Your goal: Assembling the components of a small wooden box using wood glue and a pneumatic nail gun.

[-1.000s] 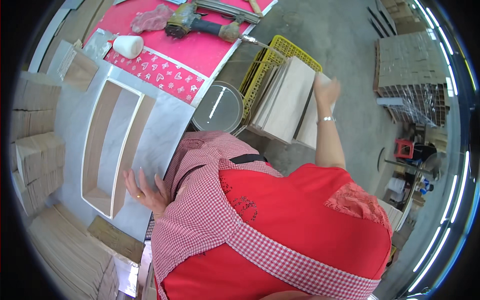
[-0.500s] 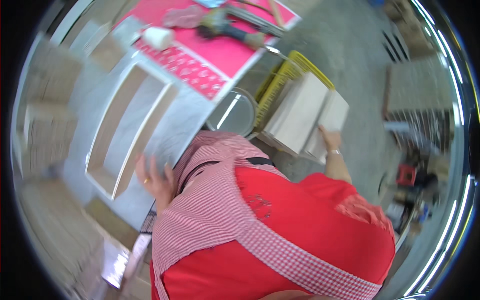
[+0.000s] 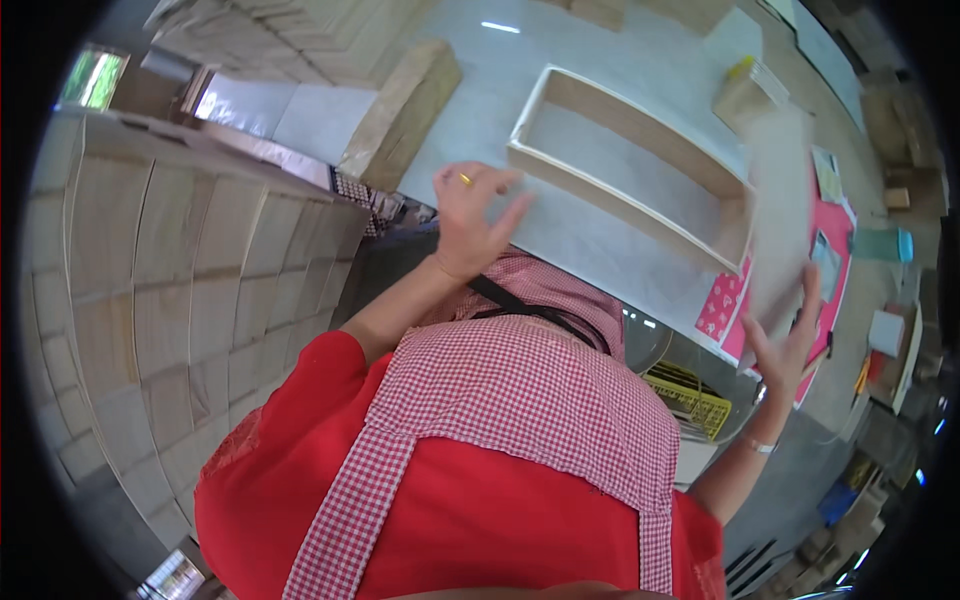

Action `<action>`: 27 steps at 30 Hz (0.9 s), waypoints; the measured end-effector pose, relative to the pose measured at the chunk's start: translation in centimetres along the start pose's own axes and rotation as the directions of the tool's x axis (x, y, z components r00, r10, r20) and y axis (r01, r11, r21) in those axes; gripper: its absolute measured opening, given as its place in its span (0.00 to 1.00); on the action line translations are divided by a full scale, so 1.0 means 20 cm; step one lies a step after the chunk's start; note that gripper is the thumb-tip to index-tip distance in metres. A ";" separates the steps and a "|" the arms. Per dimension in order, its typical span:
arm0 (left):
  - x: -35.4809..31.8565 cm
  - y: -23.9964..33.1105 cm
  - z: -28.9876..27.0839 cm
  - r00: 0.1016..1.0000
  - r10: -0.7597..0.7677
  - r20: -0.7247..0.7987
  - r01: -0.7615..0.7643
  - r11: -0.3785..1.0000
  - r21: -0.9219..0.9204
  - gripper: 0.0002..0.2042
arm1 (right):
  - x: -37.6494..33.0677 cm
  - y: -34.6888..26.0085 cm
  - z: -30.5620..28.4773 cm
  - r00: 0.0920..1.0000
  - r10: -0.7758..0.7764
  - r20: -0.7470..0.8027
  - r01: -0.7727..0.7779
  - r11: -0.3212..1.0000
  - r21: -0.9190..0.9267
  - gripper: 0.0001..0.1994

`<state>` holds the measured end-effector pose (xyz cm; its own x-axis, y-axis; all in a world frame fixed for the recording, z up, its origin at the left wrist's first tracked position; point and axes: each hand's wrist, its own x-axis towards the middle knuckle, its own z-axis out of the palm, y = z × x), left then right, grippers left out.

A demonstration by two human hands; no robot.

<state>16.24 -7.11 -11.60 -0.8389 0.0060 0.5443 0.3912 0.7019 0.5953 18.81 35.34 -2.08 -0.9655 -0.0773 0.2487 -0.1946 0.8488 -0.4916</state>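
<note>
A long rectangular wooden frame (image 3: 625,195) with pale rims lies on the grey worktable. Beside its left end is my left hand (image 3: 472,222), fingers apart and nothing in them; a yellow ring shows on one finger. At the frame's other end, my right hand (image 3: 785,340) holds a thin pale wooden board (image 3: 782,200) by its near end, thumb on one side and fingers on the other. Motion smears the board, which stands raised above the table's right part and hides some of what lies behind it.
A pink patterned sheet (image 3: 722,305) covers the table's right end. Nearby stand a small wooden block (image 3: 745,95) and a teal cylinder (image 3: 882,245). A paper-wrapped bundle (image 3: 402,115) lies at the left edge. Stacked panels (image 3: 165,260) rise at left; a yellow crate (image 3: 690,400) sits below the table.
My right hand has come up from the boards in the yellow crate to the table with one board. My view has swung left, and my left hand has stayed close to the frame.
</note>
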 end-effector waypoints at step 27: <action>0.31 -0.10 -0.11 0.975 0.061 0.214 -0.121 0.953 0.277 0.10 | 0.64 -0.30 0.40 0.820 -0.388 0.421 0.482 0.864 -0.142 0.52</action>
<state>11.14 -10.01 -8.19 -0.8748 0.2010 0.4408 0.3694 0.8655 0.3384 6.25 25.00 -2.63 -0.7890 -0.6128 0.0433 -0.6090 0.7710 -0.1863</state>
